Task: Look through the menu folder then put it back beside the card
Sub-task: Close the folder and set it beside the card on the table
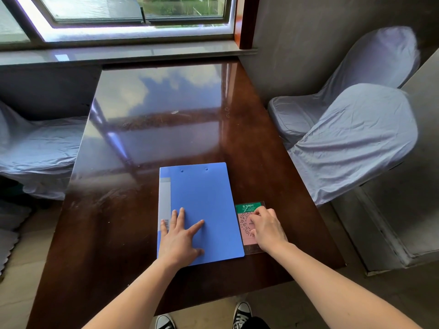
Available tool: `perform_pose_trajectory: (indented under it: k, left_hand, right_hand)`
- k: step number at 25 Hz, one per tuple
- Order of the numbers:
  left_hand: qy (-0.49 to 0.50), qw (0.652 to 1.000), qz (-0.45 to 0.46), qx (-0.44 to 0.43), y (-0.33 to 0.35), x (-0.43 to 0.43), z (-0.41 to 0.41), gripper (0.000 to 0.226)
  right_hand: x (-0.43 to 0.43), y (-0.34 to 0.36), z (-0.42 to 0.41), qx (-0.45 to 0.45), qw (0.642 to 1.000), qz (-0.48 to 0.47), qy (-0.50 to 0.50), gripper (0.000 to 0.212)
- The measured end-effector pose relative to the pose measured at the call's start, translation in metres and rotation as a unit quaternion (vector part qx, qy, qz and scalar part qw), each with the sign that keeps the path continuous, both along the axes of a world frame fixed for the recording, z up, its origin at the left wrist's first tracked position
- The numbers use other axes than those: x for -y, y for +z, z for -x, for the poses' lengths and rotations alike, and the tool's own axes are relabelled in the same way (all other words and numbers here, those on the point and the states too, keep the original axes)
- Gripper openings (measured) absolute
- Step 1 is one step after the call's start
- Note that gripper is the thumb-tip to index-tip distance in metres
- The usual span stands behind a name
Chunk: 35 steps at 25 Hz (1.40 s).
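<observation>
A blue menu folder lies closed and flat on the glossy brown table, near the front edge. My left hand rests flat on its lower left part, fingers spread. Just right of the folder lies a pink and green card with a QR code, in a clear sleeve. My right hand sits on the card with fingers curled down onto it, covering its right half. The folder's right edge almost touches the card.
Chairs with grey cloth covers stand to the right and left of the table. A window sill runs along the far side. A grey wall stands at the back right. My shoes show below the table's front edge.
</observation>
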State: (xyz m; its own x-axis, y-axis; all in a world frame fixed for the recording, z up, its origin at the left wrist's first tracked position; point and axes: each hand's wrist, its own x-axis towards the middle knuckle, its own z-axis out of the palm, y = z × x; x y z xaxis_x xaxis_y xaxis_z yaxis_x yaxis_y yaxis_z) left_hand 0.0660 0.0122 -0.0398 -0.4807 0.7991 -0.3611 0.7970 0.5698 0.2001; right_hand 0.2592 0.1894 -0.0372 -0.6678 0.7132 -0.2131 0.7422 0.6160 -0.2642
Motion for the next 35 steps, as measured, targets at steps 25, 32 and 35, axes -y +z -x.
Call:
perform_pose_trajectory:
  k: [25, 32, 35]
  left_hand:
    - [0.003, 1.000, -0.018, -0.018, -0.003, 0.009, 0.007, 0.075]
    - [0.004, 1.000, -0.025, -0.017, -0.002, 0.010, 0.007, 0.075]
    - [0.008, 0.999, -0.037, -0.018, 0.001, 0.012, 0.009, 0.073]
  right_hand:
    - [-0.003, 0.003, 0.000, 0.024, 0.999, 0.007, 0.035, 0.041]
    - [-0.001, 0.008, 0.002, 0.006, 1.000, 0.008, 0.022, 0.045]
    - [-0.001, 0.012, 0.004, -0.007, 1.000, 0.007, 0.018, 0.045]
